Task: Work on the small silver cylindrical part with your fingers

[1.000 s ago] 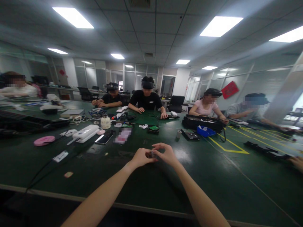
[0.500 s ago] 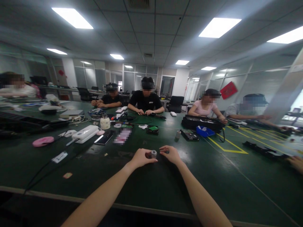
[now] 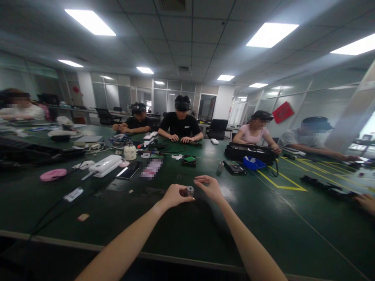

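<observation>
Near the middle of the green table, my left hand (image 3: pixel 175 195) holds a small silver metal cylinder (image 3: pixel 190 191) between thumb and fingers. A dark cross-like mark shows on the cylinder's top; it stands upright, and its exact kind is unclear. Just right of it hovers my right hand (image 3: pixel 211 188), fingers spread and pointing left, holding nothing that I can see. Farther back stands a similar small metal cylinder (image 3: pixel 220 167), beside a hard drive (image 3: pixel 234 167).
To the left lie a white power strip (image 3: pixel 106 165), a dark phone (image 3: pixel 129 171) and a pink ring (image 3: pixel 53 175). Behind are a cream jar (image 3: pixel 130 151) and another drive with a green board (image 3: pixel 189 160). A blue tray (image 3: pixel 253 163) stands right. Several people work around the table.
My right hand has risen slightly and shifted a little left, its fingers reaching out more over the cylinder's right side. My left hand and the cylinder stay in place.
</observation>
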Tool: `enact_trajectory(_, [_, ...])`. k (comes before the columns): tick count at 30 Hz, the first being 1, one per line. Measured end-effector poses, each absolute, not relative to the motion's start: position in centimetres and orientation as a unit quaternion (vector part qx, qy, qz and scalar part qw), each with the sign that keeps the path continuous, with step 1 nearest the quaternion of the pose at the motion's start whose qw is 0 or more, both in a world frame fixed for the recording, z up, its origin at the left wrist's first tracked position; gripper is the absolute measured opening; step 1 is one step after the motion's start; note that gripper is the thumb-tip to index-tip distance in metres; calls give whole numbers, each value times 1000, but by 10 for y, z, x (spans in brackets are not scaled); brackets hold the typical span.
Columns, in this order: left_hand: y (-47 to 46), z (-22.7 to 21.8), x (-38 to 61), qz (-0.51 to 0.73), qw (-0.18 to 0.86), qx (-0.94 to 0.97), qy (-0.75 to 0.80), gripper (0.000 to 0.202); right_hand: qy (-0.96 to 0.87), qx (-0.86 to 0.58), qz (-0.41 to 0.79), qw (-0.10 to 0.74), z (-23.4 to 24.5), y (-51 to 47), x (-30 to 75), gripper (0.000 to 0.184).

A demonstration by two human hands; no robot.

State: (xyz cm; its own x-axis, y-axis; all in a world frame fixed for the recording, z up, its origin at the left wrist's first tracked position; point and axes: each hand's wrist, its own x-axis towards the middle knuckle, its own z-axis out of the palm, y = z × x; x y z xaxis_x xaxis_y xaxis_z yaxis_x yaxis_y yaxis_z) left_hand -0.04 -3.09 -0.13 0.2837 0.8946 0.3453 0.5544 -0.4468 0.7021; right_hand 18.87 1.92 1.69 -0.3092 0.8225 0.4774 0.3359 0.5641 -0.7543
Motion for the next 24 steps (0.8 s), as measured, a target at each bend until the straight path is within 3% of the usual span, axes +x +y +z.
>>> enact_trajectory(7, [-28,-5,0,375,256,754,475,36,-787,-317,324,418,28,-2,171,23])
enact_trajectory(24, [-27,-5,0,374,253,756,475,36,-792,-355,244,433,22,4,176,26])
